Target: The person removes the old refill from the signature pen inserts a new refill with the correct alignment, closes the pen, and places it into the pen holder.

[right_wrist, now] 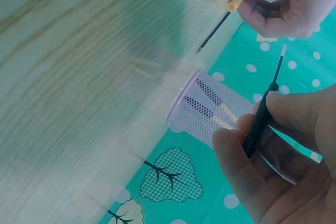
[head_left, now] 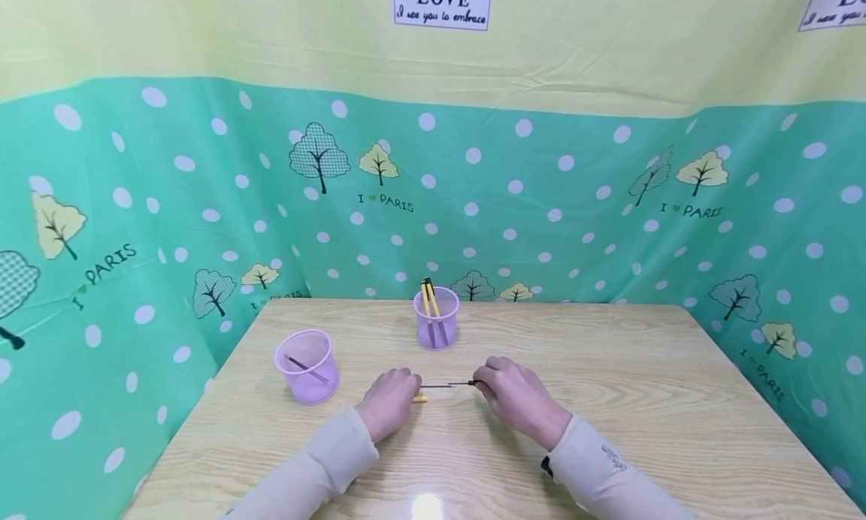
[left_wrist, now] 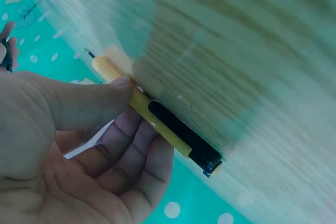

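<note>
My left hand (head_left: 392, 401) pinches a yellow pen barrel (left_wrist: 137, 102) with a black clip (left_wrist: 184, 129) between thumb and fingers. A thin dark refill (right_wrist: 212, 32) sticks out past the barrel's end, toward the right hand; whether it sits inside or beside the barrel I cannot tell. With thumb and fingertips my right hand (head_left: 519, 400) holds a slim black pen part (right_wrist: 257, 124), a thin rod (right_wrist: 280, 62) projecting from it toward the left hand. Both hands are low over the table, the two thin ends close together in the head view.
A purple mesh pen cup (head_left: 436, 332) with two yellow-and-black pens (head_left: 430, 298) stands at the back of the wooden table (head_left: 609, 370). To the left, another purple mesh cup (head_left: 307, 385) holds a thin dark stick (head_left: 304, 367). A patterned green curtain (head_left: 541, 227) surrounds the table.
</note>
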### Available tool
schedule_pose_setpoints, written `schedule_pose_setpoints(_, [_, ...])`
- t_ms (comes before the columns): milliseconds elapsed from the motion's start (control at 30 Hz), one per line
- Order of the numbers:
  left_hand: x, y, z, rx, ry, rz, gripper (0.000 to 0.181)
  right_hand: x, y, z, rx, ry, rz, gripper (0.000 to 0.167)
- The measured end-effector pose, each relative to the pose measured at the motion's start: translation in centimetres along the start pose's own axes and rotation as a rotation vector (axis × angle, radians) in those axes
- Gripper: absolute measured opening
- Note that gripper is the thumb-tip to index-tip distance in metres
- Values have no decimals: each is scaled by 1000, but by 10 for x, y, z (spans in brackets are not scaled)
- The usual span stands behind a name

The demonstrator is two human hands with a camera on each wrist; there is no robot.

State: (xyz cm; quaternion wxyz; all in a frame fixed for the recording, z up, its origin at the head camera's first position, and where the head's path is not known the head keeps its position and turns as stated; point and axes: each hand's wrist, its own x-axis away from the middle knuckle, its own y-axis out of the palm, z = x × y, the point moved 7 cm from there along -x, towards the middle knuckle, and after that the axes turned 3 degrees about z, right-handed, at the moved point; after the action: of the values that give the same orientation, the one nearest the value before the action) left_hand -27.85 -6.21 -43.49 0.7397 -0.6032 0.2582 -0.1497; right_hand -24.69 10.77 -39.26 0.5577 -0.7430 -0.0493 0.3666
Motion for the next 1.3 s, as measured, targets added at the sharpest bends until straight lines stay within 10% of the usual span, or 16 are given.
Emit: schedule_pose_setpoints(1300, [11, -24, 19, 72, 51, 145, 29, 3, 0, 0, 30, -1, 0, 6])
